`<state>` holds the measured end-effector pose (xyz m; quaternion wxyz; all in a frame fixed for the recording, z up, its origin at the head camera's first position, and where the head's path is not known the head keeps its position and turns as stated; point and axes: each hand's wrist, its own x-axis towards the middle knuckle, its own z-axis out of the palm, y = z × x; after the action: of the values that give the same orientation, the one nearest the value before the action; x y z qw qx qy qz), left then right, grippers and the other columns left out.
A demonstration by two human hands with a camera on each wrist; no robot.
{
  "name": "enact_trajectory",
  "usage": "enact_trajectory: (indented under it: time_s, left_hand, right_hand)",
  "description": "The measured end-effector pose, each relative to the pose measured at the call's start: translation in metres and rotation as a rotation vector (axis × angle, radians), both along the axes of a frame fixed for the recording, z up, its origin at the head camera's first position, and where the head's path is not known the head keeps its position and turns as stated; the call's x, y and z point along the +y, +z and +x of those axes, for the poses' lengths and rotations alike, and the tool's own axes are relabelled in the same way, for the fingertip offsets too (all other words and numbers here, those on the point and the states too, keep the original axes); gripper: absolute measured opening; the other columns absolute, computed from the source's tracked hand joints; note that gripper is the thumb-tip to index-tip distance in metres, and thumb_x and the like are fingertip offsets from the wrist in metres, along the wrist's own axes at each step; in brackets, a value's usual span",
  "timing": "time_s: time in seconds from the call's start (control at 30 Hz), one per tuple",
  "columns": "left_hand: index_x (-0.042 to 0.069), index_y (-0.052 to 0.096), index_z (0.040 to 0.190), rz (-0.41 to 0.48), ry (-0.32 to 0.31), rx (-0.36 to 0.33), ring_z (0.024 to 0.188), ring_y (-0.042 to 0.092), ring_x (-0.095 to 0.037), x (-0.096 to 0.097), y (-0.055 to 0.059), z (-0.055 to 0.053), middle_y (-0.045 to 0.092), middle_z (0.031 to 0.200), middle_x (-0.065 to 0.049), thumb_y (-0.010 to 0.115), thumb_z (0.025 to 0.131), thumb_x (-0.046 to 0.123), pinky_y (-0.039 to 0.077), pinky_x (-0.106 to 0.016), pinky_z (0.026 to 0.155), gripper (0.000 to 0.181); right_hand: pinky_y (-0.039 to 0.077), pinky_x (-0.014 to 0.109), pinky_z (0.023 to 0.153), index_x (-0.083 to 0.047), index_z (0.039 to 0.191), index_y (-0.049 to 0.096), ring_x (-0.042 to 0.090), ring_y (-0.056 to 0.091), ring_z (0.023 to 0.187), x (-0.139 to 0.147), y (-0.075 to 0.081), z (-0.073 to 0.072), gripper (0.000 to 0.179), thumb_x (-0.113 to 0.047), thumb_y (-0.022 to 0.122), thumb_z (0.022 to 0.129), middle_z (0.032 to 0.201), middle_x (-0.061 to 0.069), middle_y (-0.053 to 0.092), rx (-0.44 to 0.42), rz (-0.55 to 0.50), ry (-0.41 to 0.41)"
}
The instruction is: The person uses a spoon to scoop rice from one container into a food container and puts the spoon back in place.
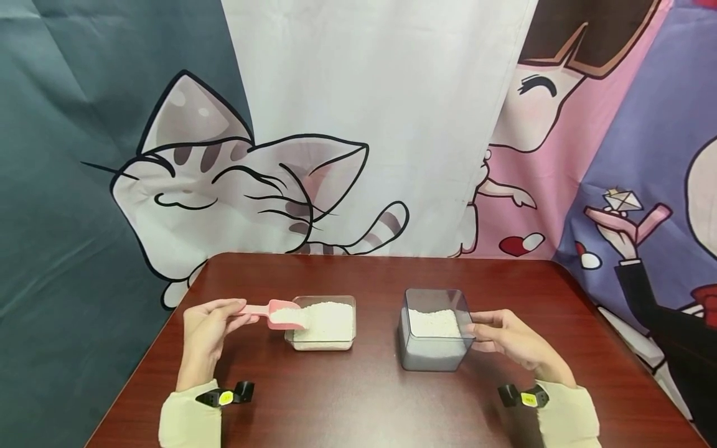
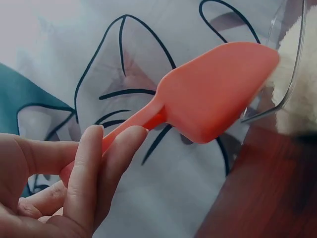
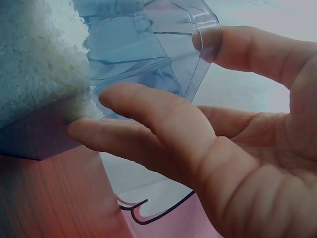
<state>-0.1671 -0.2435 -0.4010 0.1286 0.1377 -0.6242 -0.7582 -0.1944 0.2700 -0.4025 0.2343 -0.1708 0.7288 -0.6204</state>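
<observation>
My left hand (image 1: 204, 333) pinches the thin handle of a pink plastic scoop (image 2: 218, 89). White rice fills the scoop, and its tip lies over the left rim of a shallow clear container (image 1: 323, 346) that also holds rice. To the right stands a deeper, bluish-grey see-through box (image 1: 430, 361) with rice (image 3: 39, 59) inside. My right hand (image 1: 518, 342) holds this box at its right side, the thumb at the rim and the fingers against the wall. In the right wrist view the thumb tip shows through the plastic.
Both containers stand on a reddish-brown wooden table (image 1: 358, 404) with a gap between them. Behind the table hangs a cloth backdrop (image 1: 381, 81) printed with a cartoon cat and figures. Each wrist wears a small black camera strap (image 1: 224, 396) over a pale sleeve.
</observation>
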Motion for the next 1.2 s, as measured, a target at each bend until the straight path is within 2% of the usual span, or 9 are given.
enact_trajectory:
  time_s: [0.2, 0.37, 0.53, 0.67, 0.77, 0.9, 0.97, 1.07, 1.2]
  left_hand:
    - [-0.003, 0.070, 0.090, -0.132, 0.093, -0.040, 0.060, 0.068, -0.026, 0.012, 0.020, 0.008, 0.067, 0.078, -0.009, 0.067, 0.081, 0.003, 0.057, -0.031, 0.063, 0.011]
    - [-0.010, 0.065, 0.097, -0.339, 0.067, 0.004, 0.061, 0.068, -0.022, 0.020, 0.031, 0.012, 0.067, 0.083, -0.012, 0.068, 0.082, 0.007, 0.057, -0.030, 0.062, 0.024]
    - [-0.004, 0.068, 0.094, -0.521, 0.065, 0.051, 0.062, 0.068, -0.013, 0.026, 0.036, 0.016, 0.069, 0.084, -0.016, 0.068, 0.082, 0.011, 0.057, -0.023, 0.061, 0.020]
    - [0.000, 0.070, 0.092, -0.606, 0.074, 0.080, 0.061, 0.067, -0.010, 0.030, 0.037, 0.019, 0.069, 0.083, -0.016, 0.068, 0.083, 0.014, 0.056, -0.019, 0.061, 0.018]
    - [0.004, 0.071, 0.090, -0.739, 0.064, 0.150, 0.060, 0.066, -0.006, 0.032, 0.037, 0.019, 0.069, 0.078, -0.011, 0.069, 0.082, 0.014, 0.054, -0.014, 0.059, 0.013]
    - [0.011, 0.071, 0.084, -0.983, 0.047, 0.321, 0.056, 0.061, -0.002, 0.036, 0.036, 0.018, 0.067, 0.066, 0.001, 0.072, 0.079, 0.011, 0.047, -0.008, 0.052, 0.005]
    - [0.012, 0.071, 0.082, -1.055, 0.022, 0.402, 0.054, 0.059, -0.004, 0.038, 0.036, 0.017, 0.065, 0.063, 0.004, 0.073, 0.077, 0.008, 0.044, -0.008, 0.051, 0.007]
    - [0.012, 0.070, 0.081, -1.093, -0.026, 0.462, 0.054, 0.058, -0.005, 0.042, 0.036, 0.017, 0.064, 0.062, 0.004, 0.073, 0.075, 0.004, 0.044, -0.008, 0.051, 0.011]
    - [0.011, 0.069, 0.080, -1.125, -0.032, 0.479, 0.054, 0.055, -0.003, 0.046, 0.035, 0.018, 0.063, 0.062, 0.004, 0.074, 0.074, 0.003, 0.043, -0.008, 0.050, 0.011]
  right_hand:
    - [0.051, 0.038, 0.088, 0.020, 0.129, 0.033, 0.027, 0.059, 0.105, 0.000, 0.000, 0.000, 0.048, -0.006, 0.050, 0.093, 0.124, 0.035, 0.046, -0.001, -0.012, 0.003]
    - [0.051, 0.038, 0.087, 0.020, 0.129, 0.033, 0.026, 0.060, 0.104, 0.001, -0.001, 0.000, 0.048, -0.006, 0.050, 0.093, 0.124, 0.037, 0.045, -0.004, -0.009, -0.004]
    - [0.051, 0.040, 0.088, 0.018, 0.130, 0.035, 0.027, 0.060, 0.103, 0.000, -0.002, 0.000, 0.048, -0.007, 0.051, 0.093, 0.124, 0.035, 0.046, -0.009, 0.003, -0.013]
    - [0.051, 0.040, 0.088, 0.017, 0.129, 0.037, 0.030, 0.060, 0.105, 0.000, -0.002, 0.001, 0.047, -0.007, 0.052, 0.092, 0.124, 0.034, 0.048, -0.017, 0.005, -0.018]
    - [0.051, 0.039, 0.088, 0.017, 0.129, 0.037, 0.031, 0.059, 0.105, -0.001, -0.002, 0.001, 0.046, -0.006, 0.052, 0.092, 0.124, 0.034, 0.048, -0.016, -0.006, -0.012]
    - [0.051, 0.039, 0.087, 0.018, 0.130, 0.036, 0.030, 0.059, 0.105, 0.000, -0.001, 0.000, 0.047, -0.006, 0.051, 0.092, 0.124, 0.034, 0.047, -0.013, -0.008, -0.013]
    - [0.051, 0.040, 0.088, 0.019, 0.130, 0.034, 0.030, 0.059, 0.105, -0.001, -0.001, 0.000, 0.048, -0.007, 0.051, 0.092, 0.124, 0.034, 0.047, -0.016, -0.011, -0.015]
    - [0.051, 0.039, 0.088, 0.019, 0.130, 0.033, 0.029, 0.059, 0.105, -0.001, 0.001, 0.000, 0.050, -0.008, 0.052, 0.092, 0.124, 0.034, 0.047, -0.026, -0.001, -0.027]
    - [0.051, 0.039, 0.088, 0.019, 0.130, 0.033, 0.027, 0.060, 0.105, -0.002, 0.001, 0.000, 0.051, -0.009, 0.052, 0.092, 0.125, 0.035, 0.045, -0.022, 0.006, -0.029]
